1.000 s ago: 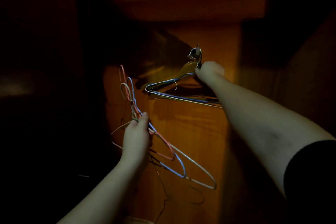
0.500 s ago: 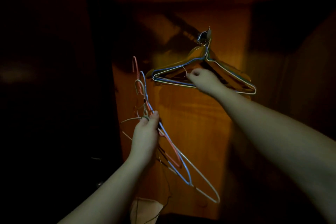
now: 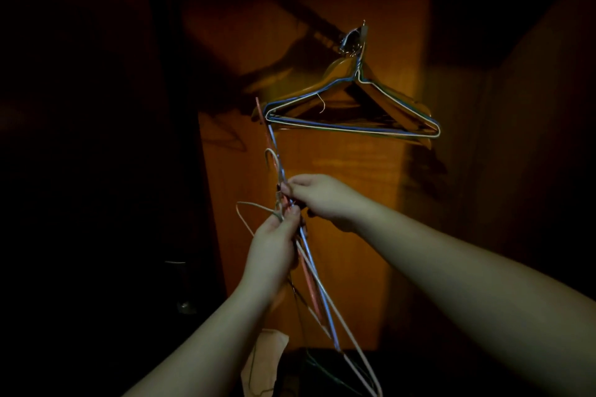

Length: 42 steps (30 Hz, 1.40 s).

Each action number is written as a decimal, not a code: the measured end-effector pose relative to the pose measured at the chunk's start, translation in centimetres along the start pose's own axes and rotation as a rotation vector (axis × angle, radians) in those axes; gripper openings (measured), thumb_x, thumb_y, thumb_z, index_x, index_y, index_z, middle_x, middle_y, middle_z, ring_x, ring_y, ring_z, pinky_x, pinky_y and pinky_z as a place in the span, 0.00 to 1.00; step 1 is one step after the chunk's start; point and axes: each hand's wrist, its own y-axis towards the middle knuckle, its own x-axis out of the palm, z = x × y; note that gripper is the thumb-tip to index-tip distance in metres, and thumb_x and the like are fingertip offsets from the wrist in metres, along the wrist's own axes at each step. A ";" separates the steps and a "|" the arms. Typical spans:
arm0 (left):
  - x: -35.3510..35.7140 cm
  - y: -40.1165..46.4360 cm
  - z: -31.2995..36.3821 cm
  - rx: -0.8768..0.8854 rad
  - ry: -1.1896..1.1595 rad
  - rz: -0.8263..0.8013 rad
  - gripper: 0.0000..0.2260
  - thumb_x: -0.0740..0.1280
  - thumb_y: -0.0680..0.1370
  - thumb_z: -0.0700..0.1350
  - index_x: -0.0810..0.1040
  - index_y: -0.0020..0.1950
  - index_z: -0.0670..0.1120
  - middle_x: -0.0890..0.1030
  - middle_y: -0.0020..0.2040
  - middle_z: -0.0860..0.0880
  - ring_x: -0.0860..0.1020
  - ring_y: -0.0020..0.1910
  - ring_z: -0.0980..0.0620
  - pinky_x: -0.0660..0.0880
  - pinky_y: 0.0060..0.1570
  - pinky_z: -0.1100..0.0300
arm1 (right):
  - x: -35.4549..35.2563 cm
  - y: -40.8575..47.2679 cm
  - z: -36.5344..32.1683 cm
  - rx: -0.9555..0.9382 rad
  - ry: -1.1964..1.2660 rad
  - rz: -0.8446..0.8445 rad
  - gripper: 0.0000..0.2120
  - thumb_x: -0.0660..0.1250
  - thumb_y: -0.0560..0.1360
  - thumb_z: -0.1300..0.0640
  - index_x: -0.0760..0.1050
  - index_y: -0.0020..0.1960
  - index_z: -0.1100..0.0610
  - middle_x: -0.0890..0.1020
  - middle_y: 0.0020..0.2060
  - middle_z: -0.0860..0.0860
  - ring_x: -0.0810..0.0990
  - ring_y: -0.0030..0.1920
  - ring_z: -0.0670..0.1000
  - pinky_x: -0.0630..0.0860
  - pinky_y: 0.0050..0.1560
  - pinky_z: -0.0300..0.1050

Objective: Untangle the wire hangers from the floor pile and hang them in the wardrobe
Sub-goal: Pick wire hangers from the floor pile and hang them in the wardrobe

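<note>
A tangled bunch of wire hangers [image 3: 317, 293], pink, blue and white, hangs edge-on in front of me. My left hand [image 3: 274, 245] grips the bunch just below the necks. My right hand [image 3: 322, 200] pinches the wires right above it, near the hooks [image 3: 274, 155]. Several hangers [image 3: 354, 113], wire ones over a wooden one, hang from a metal hook [image 3: 354, 39] on the wardrobe's orange back panel, above and to the right of my hands.
The wardrobe's wooden back panel [image 3: 338, 203] is lit; its sides and the room to the left are dark. A pale paper bag [image 3: 267, 361] lies low at the bottom, beside dark wires on the floor.
My right hand let go of the hung hangers and came down to the bunch held by my left hand. The bunch turned edge-on and moved to the right.
</note>
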 end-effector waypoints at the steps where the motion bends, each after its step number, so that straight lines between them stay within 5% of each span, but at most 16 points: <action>1: 0.0 -0.1 -0.1 -0.005 0.011 -0.007 0.13 0.63 0.82 0.53 0.78 0.45 0.46 0.76 0.36 0.45 0.71 0.34 0.48 0.66 0.36 0.54 | 0.0 -0.2 0.0 -0.013 -0.047 0.024 0.12 0.62 0.81 0.51 0.79 0.47 0.58 0.79 0.36 0.48 0.75 0.33 0.40 0.70 0.36 0.34; 8: -0.4 -0.7 -1.2 -0.037 0.035 -0.011 0.14 0.63 0.80 0.55 0.82 0.39 0.52 0.82 0.39 0.46 0.77 0.40 0.44 0.70 0.48 0.47 | -0.6 -1.8 0.6 0.014 -0.230 0.152 0.13 0.62 0.81 0.51 0.80 0.45 0.57 0.82 0.38 0.50 0.78 0.37 0.46 0.72 0.38 0.40; 15: -0.5 -0.4 -2.7 -0.059 0.113 0.043 0.17 0.62 0.81 0.55 0.80 0.35 0.51 0.80 0.36 0.46 0.76 0.38 0.44 0.72 0.45 0.47 | -2.9 -3.7 2.1 0.071 -0.130 0.233 0.11 0.62 0.81 0.55 0.78 0.51 0.61 0.81 0.38 0.49 0.79 0.34 0.45 0.74 0.37 0.38; 20: 0.1 -1.3 -2.6 -0.034 0.140 0.029 0.16 0.60 0.83 0.53 0.78 0.41 0.46 0.78 0.39 0.46 0.74 0.38 0.48 0.68 0.42 0.52 | -6.1 -4.7 3.1 0.096 -0.226 0.290 0.06 0.61 0.82 0.56 0.75 0.53 0.55 0.79 0.38 0.47 0.78 0.31 0.43 0.72 0.31 0.33; 27: 1.2 -0.8 -0.8 0.012 0.097 0.049 0.15 0.60 0.83 0.50 0.78 0.41 0.46 0.77 0.39 0.44 0.72 0.34 0.49 0.66 0.36 0.56 | -11.3 -4.3 3.1 0.158 -0.450 0.378 0.11 0.59 0.82 0.51 0.78 0.54 0.54 0.79 0.36 0.46 0.77 0.32 0.45 0.73 0.38 0.41; 35: 2.6 1.9 2.9 0.113 0.123 0.050 0.15 0.60 0.83 0.50 0.76 0.40 0.47 0.77 0.39 0.43 0.70 0.30 0.49 0.65 0.34 0.55 | -15.4 -2.2 1.5 0.105 -0.594 0.581 0.13 0.55 0.83 0.49 0.75 0.49 0.53 0.78 0.43 0.52 0.76 0.49 0.55 0.64 0.41 0.45; 42: 3.2 3.7 5.3 0.157 0.084 0.059 0.15 0.59 0.83 0.52 0.76 0.41 0.47 0.76 0.39 0.43 0.72 0.34 0.47 0.67 0.39 0.53 | -18.9 1.5 -0.6 0.056 -0.611 0.666 0.15 0.56 0.83 0.50 0.77 0.55 0.59 0.81 0.49 0.57 0.77 0.51 0.57 0.64 0.43 0.44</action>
